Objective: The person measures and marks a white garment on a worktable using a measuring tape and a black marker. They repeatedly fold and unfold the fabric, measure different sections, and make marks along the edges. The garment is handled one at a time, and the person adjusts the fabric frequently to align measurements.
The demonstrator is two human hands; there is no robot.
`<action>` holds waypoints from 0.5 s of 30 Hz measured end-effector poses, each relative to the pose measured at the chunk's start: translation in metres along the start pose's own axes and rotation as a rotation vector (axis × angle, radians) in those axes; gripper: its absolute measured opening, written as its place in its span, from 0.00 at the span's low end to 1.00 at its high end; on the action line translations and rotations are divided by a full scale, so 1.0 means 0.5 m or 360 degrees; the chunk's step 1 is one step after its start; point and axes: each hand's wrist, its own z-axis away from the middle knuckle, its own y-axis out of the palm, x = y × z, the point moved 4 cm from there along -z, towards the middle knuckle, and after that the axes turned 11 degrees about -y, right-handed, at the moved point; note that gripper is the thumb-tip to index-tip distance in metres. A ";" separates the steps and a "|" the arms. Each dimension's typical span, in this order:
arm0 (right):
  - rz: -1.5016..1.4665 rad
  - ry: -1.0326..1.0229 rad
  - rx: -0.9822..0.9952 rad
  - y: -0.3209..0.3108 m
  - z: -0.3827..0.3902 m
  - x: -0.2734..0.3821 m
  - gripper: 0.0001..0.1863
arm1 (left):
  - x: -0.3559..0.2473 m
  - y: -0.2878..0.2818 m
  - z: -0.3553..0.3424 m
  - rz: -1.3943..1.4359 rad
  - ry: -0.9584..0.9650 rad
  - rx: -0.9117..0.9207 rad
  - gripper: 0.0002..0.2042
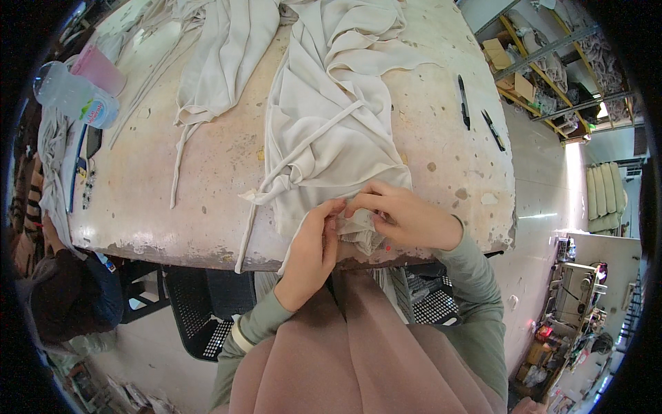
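Note:
A long off-white cloth garment (334,117) lies in folds down the middle of the table, with thin fabric ties (246,238) trailing off its left side. At its near end, close to the table's edge, both my hands work on the fabric. My left hand (312,241) is closed, thumb and fingers pinching the cloth. Just right of it, my right hand (407,215) is closed too, its bent fingers gripping the same cloth. Below the fingers hangs a crumpled, sheer-looking bunch of fabric (364,234). The exact pinched spot is partly hidden by my fingers.
More off-white cloth (224,65) lies on the worn table (455,200). Two black pens (463,103) rest at right. A plastic bottle (72,95) and pink cup (98,69) stand at far left. Another person (72,290) sits at lower left, beside a black chair (200,303).

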 end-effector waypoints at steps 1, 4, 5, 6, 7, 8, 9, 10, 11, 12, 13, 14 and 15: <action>0.0069 -0.0005 -0.0049 0.004 -0.002 -0.006 0.17 | 0.004 0.001 0.002 0.0067 -0.0064 0.0005 0.19; 0.0237 -0.0073 -0.0007 0.028 -0.006 -0.025 0.16 | 0.008 0.010 0.004 0.0097 -0.0180 -0.0013 0.20; 0.0283 -0.0180 -0.0075 0.030 -0.007 -0.027 0.17 | 0.004 0.013 0.003 0.0034 -0.0142 -0.0045 0.20; 0.0306 -0.0232 -0.0106 0.034 -0.006 -0.030 0.17 | -0.001 0.015 0.001 -0.0030 -0.0102 -0.0076 0.21; 0.0336 -0.0230 -0.0127 0.036 -0.005 -0.036 0.17 | -0.005 0.017 -0.002 -0.0086 -0.0078 -0.0097 0.21; 0.0300 -0.0250 -0.0174 0.038 -0.003 -0.038 0.17 | -0.009 0.018 -0.004 -0.0137 -0.0045 -0.0109 0.21; 0.0271 -0.0217 -0.0211 0.039 0.000 -0.041 0.17 | -0.013 0.019 -0.007 -0.0181 -0.0028 -0.0112 0.22; 0.0227 -0.0194 -0.0230 0.041 0.004 -0.041 0.17 | -0.015 0.019 -0.009 -0.0209 -0.0029 -0.0115 0.22; 0.0229 -0.0163 -0.0270 0.042 0.008 -0.040 0.17 | -0.017 0.020 -0.011 -0.0239 -0.0041 -0.0100 0.23; 0.0220 -0.0141 -0.0295 0.044 0.013 -0.037 0.17 | -0.017 0.020 -0.013 -0.0252 -0.0068 -0.0083 0.23; 0.0205 -0.0141 -0.0327 0.048 0.016 -0.032 0.17 | -0.017 0.021 -0.014 -0.0265 -0.0094 -0.0067 0.24; 0.0260 -0.0115 -0.0382 0.051 0.021 -0.026 0.18 | -0.018 0.020 -0.015 -0.0273 -0.0080 -0.0082 0.23; 0.0310 -0.0110 -0.0445 0.055 0.025 -0.019 0.19 | -0.020 0.020 -0.016 -0.0279 -0.0067 -0.0097 0.23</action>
